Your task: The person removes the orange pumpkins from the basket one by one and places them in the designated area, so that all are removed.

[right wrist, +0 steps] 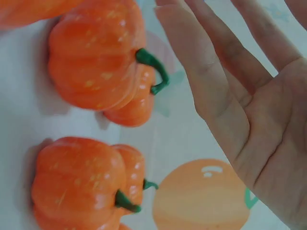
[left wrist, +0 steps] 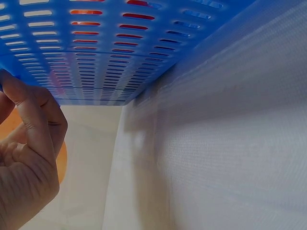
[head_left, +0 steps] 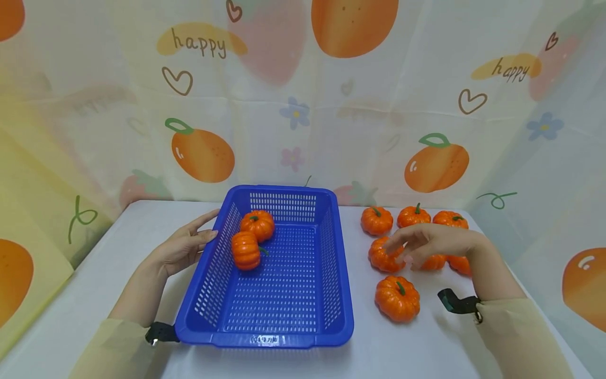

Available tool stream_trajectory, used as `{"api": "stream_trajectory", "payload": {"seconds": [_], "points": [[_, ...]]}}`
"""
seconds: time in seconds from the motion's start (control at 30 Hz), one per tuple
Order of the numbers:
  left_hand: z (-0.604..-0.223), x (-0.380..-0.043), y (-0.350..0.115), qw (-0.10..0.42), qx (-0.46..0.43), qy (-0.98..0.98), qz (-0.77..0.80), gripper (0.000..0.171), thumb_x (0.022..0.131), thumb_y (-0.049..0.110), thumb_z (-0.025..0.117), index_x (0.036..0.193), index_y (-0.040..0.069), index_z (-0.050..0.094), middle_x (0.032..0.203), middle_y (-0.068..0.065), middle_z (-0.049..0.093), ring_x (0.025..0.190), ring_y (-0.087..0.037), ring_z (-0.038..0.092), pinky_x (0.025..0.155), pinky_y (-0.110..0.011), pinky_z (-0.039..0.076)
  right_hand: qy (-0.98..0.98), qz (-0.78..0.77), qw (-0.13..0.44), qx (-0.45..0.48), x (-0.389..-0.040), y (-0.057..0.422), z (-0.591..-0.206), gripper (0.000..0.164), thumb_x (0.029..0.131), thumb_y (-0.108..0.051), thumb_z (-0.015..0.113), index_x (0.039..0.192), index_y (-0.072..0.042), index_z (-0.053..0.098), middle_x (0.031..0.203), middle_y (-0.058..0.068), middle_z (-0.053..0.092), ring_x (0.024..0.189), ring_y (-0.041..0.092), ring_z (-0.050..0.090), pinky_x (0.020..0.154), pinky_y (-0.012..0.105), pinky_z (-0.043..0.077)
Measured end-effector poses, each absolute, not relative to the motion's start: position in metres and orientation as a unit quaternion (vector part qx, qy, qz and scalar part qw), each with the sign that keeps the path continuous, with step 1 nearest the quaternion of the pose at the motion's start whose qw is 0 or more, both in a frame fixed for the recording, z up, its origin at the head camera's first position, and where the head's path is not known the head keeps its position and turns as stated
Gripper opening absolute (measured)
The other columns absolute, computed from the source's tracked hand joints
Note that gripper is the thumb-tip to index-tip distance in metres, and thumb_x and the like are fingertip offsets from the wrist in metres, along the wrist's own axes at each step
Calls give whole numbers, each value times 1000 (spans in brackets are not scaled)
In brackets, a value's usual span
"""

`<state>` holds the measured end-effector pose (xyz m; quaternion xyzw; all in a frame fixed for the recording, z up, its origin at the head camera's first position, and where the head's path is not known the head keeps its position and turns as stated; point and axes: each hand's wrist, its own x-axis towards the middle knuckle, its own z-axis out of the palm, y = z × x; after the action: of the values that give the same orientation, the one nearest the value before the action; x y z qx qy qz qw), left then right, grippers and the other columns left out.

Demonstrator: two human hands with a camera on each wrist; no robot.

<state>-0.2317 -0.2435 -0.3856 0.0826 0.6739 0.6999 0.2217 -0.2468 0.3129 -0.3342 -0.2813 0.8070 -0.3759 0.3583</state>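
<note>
A blue plastic basket point(head_left: 265, 339) stands on the table with two small orange pumpkins inside, by its left wall. One pumpkin point(head_left: 258, 225) sits upright; the other point(head_left: 246, 251) lies tipped, its green stem pointing right. My left hand point(head_left: 182, 245) is at the basket's left rim, thumb and fingertips touching it; in the left wrist view some fingers are bent beside the slotted wall. To the right, my right hand point(head_left: 433, 243) hovers over a group of pumpkins and holds nothing. Its fingertips overlap a middle-row pumpkin point(head_left: 382, 257); in the right wrist view the fingers point(right wrist: 192, 57) are apart from the pumpkins.
Nearest the front is a single pumpkin point(head_left: 397, 299). A back row holds a pumpkin point(head_left: 376, 220) at left, with two more rightward. Others are partly hidden under my right hand. A printed cloth point(head_left: 293, 131) hangs behind the white table point(head_left: 402, 352).
</note>
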Motion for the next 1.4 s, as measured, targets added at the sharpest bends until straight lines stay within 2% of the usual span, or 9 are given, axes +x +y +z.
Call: {"api": "stream_trajectory", "payload": {"seconds": [0.2, 0.33, 0.6, 0.77, 1.0, 1.2, 1.4], "points": [[-385, -232, -244, 222, 87, 674, 700, 72, 104, 18, 48, 160, 17, 3, 106, 6, 75, 87, -10, 75, 77, -25, 61, 811, -395, 315, -295, -248, 300, -323, 45, 96, -12, 59, 140, -7, 52, 139, 22, 54, 117, 43, 59, 90, 38, 60], [-385, -232, -243, 220, 84, 676, 698, 73, 104, 18, 49, 160, 17, 3, 107, 6, 74, 88, -10, 75, 77, -25, 61, 819, -407, 281, -290, -251, 287, -315, 44, 96, -13, 60, 140, -10, 52, 139, 15, 56, 117, 43, 59, 91, 36, 59], [-384, -230, -243, 222, 87, 672, 701, 73, 104, 17, 48, 160, 17, 2, 107, 6, 74, 88, -10, 75, 77, -25, 61, 835, -402, 178, -330, -263, 250, -296, 43, 94, -20, 65, 136, -27, 56, 135, -3, 62, 120, 22, 63, 97, 39, 55], [-383, -230, -243, 221, 88, 671, 702, 73, 104, 17, 48, 160, 17, 2, 107, 6, 74, 87, -10, 75, 76, -25, 62, 811, -441, 172, -343, -268, 225, -285, 45, 95, -16, 63, 138, -26, 55, 142, -3, 57, 126, 25, 61, 99, 40, 56], [-382, -229, -242, 219, 83, 674, 700, 73, 104, 17, 49, 160, 17, 2, 107, 7, 74, 88, -10, 75, 77, -25, 62, 817, -452, 161, -319, -268, 188, -272, 48, 93, -25, 68, 139, -27, 53, 144, -1, 55, 131, 24, 58, 104, 43, 54], [-382, -229, -242, 217, 82, 678, 697, 74, 103, 18, 50, 160, 17, 3, 107, 7, 74, 88, -10, 75, 78, -25, 62, 786, -498, 149, -334, -272, 159, -268, 52, 90, -19, 70, 140, -22, 54, 145, 0, 55, 132, 26, 57, 106, 48, 51], [-382, -229, -242, 217, 82, 677, 698, 74, 103, 18, 50, 160, 16, 3, 107, 7, 74, 88, -10, 75, 78, -25, 61, 765, -525, 140, -346, -275, 132, -269, 55, 89, -15, 70, 141, -18, 53, 145, 1, 55, 129, 24, 59, 107, 46, 51]]}}
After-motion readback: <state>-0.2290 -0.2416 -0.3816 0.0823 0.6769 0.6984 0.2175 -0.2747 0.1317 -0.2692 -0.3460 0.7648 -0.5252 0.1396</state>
